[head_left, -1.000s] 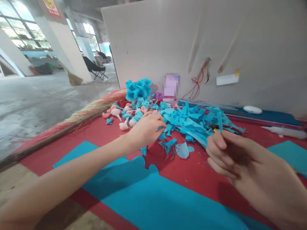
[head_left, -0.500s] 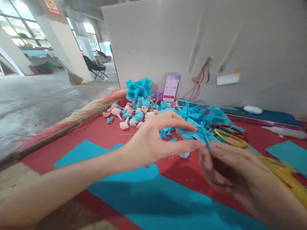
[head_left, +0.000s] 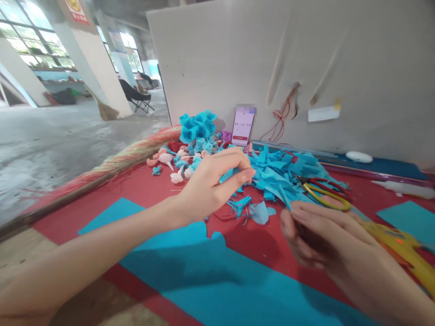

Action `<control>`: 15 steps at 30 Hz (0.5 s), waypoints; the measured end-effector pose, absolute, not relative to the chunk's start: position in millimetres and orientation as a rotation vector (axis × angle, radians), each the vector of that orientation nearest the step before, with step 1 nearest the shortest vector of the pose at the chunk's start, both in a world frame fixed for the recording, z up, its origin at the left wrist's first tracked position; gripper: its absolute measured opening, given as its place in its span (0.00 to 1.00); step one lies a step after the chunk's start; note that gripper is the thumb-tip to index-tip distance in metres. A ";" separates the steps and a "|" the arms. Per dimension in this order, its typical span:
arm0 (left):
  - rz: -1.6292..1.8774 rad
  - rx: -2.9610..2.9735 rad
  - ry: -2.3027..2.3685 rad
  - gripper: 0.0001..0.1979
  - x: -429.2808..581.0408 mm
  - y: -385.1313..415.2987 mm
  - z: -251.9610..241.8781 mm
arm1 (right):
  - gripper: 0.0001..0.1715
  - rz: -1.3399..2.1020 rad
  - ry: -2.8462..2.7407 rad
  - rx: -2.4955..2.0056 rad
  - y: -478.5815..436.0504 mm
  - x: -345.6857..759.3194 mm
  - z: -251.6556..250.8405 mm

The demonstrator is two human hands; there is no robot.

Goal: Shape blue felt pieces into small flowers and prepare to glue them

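Note:
My left hand (head_left: 212, 181) reaches over the red table cover (head_left: 142, 185) to the near edge of a heap of blue paper scraps (head_left: 278, 170). Its fingertips are pinched on a small blue paper piece (head_left: 227, 174). My right hand (head_left: 326, 235) is lower right, fingers curled together round a thin blue strip (head_left: 284, 202) whose tip pokes up from them. Finished blue paper roses (head_left: 197, 126) are bunched at the back by the white board. Small pink and blue paper buds (head_left: 176, 160) lie beside them.
Scissors with yellow and red handles (head_left: 322, 190) lie on the heap's right side. A yellow glue gun (head_left: 404, 249) is at right. A phone (head_left: 242, 126) leans on the white board (head_left: 306, 68). A large blue sheet (head_left: 220, 276) lies near me. A broom (head_left: 102, 170) runs along the left edge.
My left hand went from the heap to meet my right hand, then drew back to the heap pinching a blue piece. My right hand sank slightly, still holding its strip.

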State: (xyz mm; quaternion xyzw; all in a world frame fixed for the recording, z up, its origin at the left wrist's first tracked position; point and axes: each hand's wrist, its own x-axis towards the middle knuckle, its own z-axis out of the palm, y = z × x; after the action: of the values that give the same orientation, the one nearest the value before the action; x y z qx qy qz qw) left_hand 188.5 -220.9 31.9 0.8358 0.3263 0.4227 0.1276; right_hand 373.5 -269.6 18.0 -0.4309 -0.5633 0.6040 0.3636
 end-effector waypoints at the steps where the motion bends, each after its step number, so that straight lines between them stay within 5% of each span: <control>1: 1.165 2.566 1.014 0.11 186.7 -215.0 28.5 | 0.20 1.571 -1.439 -1.084 -269.0 373.9 18.1; 7: 0.657 2.887 1.326 0.12 174.3 -176.3 -5.9 | 0.20 1.593 -1.366 -1.068 -267.7 374.4 19.7; 15: 0.534 2.898 1.329 0.07 171.5 -168.2 -15.1 | 0.19 1.455 -1.472 -1.061 -258.2 376.0 17.9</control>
State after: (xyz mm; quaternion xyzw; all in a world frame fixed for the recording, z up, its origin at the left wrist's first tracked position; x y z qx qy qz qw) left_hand 171.5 -168.2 -15.1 0.8955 0.4108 0.1650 -0.0455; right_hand 376.0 -258.2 17.9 -0.4188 -0.5811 0.5741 0.3965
